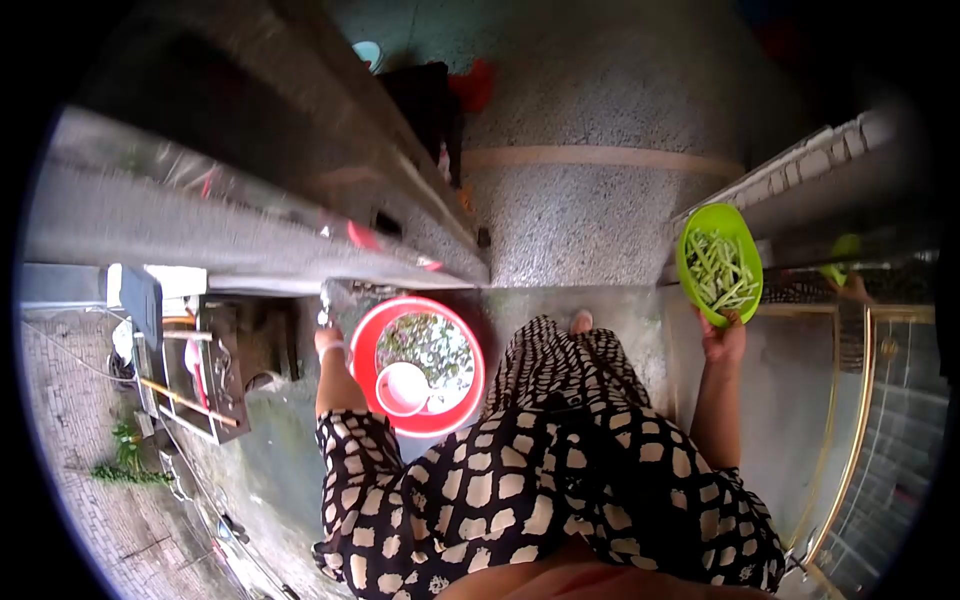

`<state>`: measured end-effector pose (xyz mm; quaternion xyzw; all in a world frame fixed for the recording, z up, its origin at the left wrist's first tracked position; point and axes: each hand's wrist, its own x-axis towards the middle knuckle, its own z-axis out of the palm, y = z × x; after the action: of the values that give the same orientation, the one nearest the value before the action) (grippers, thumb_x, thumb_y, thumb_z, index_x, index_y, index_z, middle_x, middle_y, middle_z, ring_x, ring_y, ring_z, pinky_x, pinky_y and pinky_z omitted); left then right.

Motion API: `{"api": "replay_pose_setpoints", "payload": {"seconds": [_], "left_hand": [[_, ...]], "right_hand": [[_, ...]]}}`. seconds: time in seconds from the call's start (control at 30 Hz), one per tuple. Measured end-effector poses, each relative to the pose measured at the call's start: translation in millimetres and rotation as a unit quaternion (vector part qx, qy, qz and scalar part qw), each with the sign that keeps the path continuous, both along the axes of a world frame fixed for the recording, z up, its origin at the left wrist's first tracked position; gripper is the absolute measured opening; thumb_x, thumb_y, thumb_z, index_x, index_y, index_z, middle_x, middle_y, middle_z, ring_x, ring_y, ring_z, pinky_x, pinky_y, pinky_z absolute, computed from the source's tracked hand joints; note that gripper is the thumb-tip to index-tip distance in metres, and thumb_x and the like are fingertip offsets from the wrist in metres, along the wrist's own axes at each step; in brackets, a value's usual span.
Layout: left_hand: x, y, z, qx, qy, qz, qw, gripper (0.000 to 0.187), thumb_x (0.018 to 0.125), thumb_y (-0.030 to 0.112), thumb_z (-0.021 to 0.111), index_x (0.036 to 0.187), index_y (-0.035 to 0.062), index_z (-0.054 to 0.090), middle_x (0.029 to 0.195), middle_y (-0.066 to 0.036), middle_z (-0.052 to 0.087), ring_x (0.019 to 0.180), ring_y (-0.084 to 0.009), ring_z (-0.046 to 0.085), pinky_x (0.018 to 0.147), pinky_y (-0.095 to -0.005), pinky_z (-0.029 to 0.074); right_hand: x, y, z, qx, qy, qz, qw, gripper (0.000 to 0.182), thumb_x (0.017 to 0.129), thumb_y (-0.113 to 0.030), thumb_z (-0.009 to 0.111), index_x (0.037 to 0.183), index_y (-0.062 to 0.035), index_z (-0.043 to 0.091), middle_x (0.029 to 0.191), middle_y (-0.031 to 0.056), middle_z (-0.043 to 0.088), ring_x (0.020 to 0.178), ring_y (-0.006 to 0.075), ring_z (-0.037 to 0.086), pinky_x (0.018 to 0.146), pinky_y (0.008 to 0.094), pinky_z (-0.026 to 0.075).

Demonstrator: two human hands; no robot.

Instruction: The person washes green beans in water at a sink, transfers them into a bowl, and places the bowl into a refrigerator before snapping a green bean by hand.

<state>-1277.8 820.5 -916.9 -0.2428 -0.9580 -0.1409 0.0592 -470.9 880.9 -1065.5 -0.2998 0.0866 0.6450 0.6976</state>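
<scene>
My right hand (724,338) grips the near end of a lime-green oval basket (748,248), its fingers wrapped at the rim. Cut green vegetable pieces (718,268) lie in the basket. My left hand (328,332) is out at the left, small and blurred beside a doorway edge; its fingers are not clear. Just right of that arm, a large red basin (478,362) stands on the floor. Leafy greens (428,345) and water fill it, and a small pale pink-rimmed bowl (403,388) sits inside.
A doorway with a speckled floor (570,225) opens ahead between two walls. At the right is a gold-framed door (866,400). A wooden rack (205,385) stands at the far left, near a brick-paved area (75,410). A red bag (472,85) lies beyond the doorway.
</scene>
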Motion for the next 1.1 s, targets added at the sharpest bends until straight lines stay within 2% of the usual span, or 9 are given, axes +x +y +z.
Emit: {"api": "replay_pose_setpoints", "payload": {"seconds": [0.1,0.17,0.2,0.23,0.3,0.33,0.5,0.77,1.1], "left_hand": [[17.1,-4.6,-13.7,0.073,0.05,0.05,0.995,0.047,0.081,0.046,0.054,0.082,0.0004,0.065,0.077,-0.019,0.064,0.075,-0.0354,0.061,0.064,-0.0422,0.046],[23.5,-7.7,-24.6,0.143,0.049,0.073,0.986,0.036,0.079,0.034,0.056,0.079,-0.0007,0.064,0.074,-0.019,0.063,0.073,-0.0342,0.062,0.063,-0.042,0.045],[27.1,-5.9,-20.9,0.102,-0.006,0.168,0.98,0.027,0.072,0.023,0.056,0.09,0.005,0.065,0.091,-0.016,0.065,0.088,-0.0316,0.062,0.074,-0.0386,0.048],[51.7,-5.2,-8.5,-0.098,-0.003,0.141,0.985,0.027,0.073,0.025,0.058,0.091,0.0061,0.064,0.093,-0.013,0.064,0.088,-0.0269,0.062,0.074,-0.0361,0.048],[101.8,2.1,14.8,-0.489,-0.012,0.06,0.87,0.028,0.074,0.029,0.06,0.093,0.0084,0.064,0.096,-0.008,0.064,0.088,-0.0174,0.061,0.074,-0.0311,0.049],[125.5,12.5,10.7,-0.563,-0.024,-0.002,0.826,0.028,0.074,0.029,0.06,0.093,0.0081,0.064,0.096,-0.008,0.064,0.088,-0.0179,0.061,0.074,-0.0313,0.049],[218.5,119.5,-52.1,-0.215,-0.297,0.001,0.93,0.028,0.075,0.027,0.06,0.094,0.0069,0.063,0.096,-0.01,0.064,0.088,-0.0201,0.061,0.074,-0.0325,0.049],[257.8,355.5,14.7,-0.227,-0.397,-0.066,0.887,0.028,0.077,0.025,0.059,0.095,0.005,0.062,0.095,-0.012,0.063,0.089,-0.0237,0.061,0.073,-0.0343,0.048],[225.8,717.2,31.5,-0.263,-0.375,-0.103,0.883,0.027,0.079,0.023,0.058,0.097,0.0026,0.061,0.094,-0.015,0.063,0.089,-0.0281,0.06,0.073,-0.0366,0.048]], "right_hand": [[-6.9,60.2,-5.8,0.026,0.019,0.015,0.999,0.043,0.078,-0.003,0.038,0.121,0.0036,0.038,0.117,0.0213,0.049,0.097,0.0396,0.055,0.077,0.0494,0.054],[-14.1,106.0,4.0,0.028,0.024,0.025,0.999,0.043,0.079,-0.003,0.037,0.122,0.0019,0.038,0.118,0.0211,0.049,0.098,0.0395,0.055,0.076,0.0496,0.054],[-19.0,132.9,9.4,0.033,0.03,0.029,0.999,0.043,0.08,-0.004,0.037,0.122,0.0011,0.038,0.118,0.021,0.049,0.098,0.0394,0.055,0.076,0.0497,0.054],[-22.3,157.9,12.7,0.042,0.047,0.032,0.998,0.043,0.08,-0.004,0.037,0.123,0.0008,0.038,0.119,0.0211,0.048,0.098,0.0395,0.055,0.076,0.0498,0.054],[-35.8,217.0,32.6,0.051,0.062,0.034,0.996,0.043,0.081,-0.006,0.036,0.124,0.0002,0.037,0.12,0.0211,0.047,0.098,0.0398,0.055,0.075,0.05,0.054],[-38.7,247.4,26.6,0.038,0.046,0.027,0.998,0.042,0.083,-0.009,0.037,0.124,0.0009,0.036,0.12,0.0219,0.047,0.098,0.0416,0.054,0.074,0.0491,0.054],[-15.4,369.8,104.5,0.039,0.01,0.071,0.997,0.041,0.085,-0.006,0.033,0.126,-0.001,0.033,0.118,0.0211,0.047,0.1,0.0379,0.054,0.072,0.047,0.056],[-80.3,657.0,246.1,0.046,-0.038,0.106,0.993,0.043,0.084,-0.004,0.033,0.126,0.0019,0.031,0.123,0.0229,0.041,0.106,0.0419,0.049,0.082,0.0539,0.049],[-44.0,924.6,279.1,-0.012,-0.033,0.025,0.999,0.042,0.088,-0.01,0.031,0.128,-0.0005,0.03,0.126,0.0238,0.039,0.11,0.0427,0.045,0.079,0.0572,0.049]]}}
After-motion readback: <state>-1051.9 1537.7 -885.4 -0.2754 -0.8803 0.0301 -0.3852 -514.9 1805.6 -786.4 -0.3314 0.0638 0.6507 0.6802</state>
